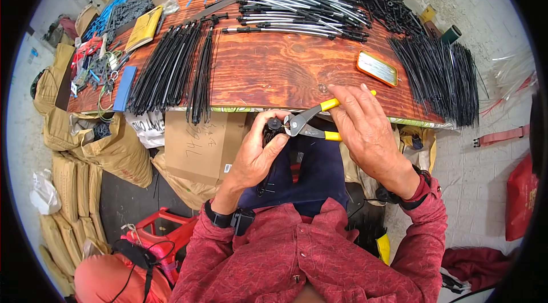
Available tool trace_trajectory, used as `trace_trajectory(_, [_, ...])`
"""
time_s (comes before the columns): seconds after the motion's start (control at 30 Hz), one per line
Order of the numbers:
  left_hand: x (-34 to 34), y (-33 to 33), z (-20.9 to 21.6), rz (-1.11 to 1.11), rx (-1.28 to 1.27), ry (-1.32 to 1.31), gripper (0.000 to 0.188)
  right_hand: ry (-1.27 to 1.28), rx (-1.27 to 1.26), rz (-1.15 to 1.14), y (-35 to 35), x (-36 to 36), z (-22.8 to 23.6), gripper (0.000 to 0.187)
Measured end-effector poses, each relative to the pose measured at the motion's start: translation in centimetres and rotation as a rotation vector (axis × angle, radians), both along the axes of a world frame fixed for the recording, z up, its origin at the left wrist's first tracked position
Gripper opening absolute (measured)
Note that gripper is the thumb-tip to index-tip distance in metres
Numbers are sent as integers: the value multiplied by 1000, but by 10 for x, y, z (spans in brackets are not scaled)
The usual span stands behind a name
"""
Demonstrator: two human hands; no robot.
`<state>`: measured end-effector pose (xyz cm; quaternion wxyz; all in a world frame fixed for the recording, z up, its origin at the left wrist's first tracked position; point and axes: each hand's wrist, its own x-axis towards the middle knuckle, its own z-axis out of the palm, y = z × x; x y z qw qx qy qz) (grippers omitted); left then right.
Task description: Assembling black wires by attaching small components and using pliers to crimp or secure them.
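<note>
My left hand is closed around a black part with a round, knob-like top, and thin dark lengths hang down below the fingers. My right hand grips end-cutting pliers with yellow handles. Their handles are spread apart, and the jaws meet the side of the black part near my left thumb. Exactly what lies between the jaws is too small to make out. Both hands are just off the table's near edge, above my lap.
On the wooden table lie black rods, silver-and-black rods, dark thin strips and a small yellow-rimmed tin. A cardboard box stands below the edge. A red stool and brown sacks are at the left.
</note>
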<state>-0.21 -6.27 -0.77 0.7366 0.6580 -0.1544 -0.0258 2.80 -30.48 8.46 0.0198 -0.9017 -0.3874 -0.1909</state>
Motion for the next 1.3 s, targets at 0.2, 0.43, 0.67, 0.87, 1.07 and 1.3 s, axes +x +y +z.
trace_trajectory(0.2, [0, -4, -3, 24, 43, -28, 37, -22, -44, -3, -2, 2, 1, 24])
trace_trajectory(0.43, [-4, -4, 3, 51, 112, -58, 36, -21, -67, 10, -1, 4, 7, 21])
trace_trajectory(0.67, [-4, -7, 3, 71, 136, -117, 35, 28, -74, 68, -4, 6, 15, 16])
trace_trajectory(0.87, [-7, -6, 8, 26, 126, -61, 37, 197, -132, 145, -15, 10, 25, 10])
trace_trajectory(1.07, [-9, -3, 6, -35, 87, -14, 39, 434, -58, 243, -24, 13, 22, 24])
trace_trajectory(1.3, [-12, -1, 8, -62, 72, -38, 47, 1143, 189, 265, -26, 18, 4, 46])
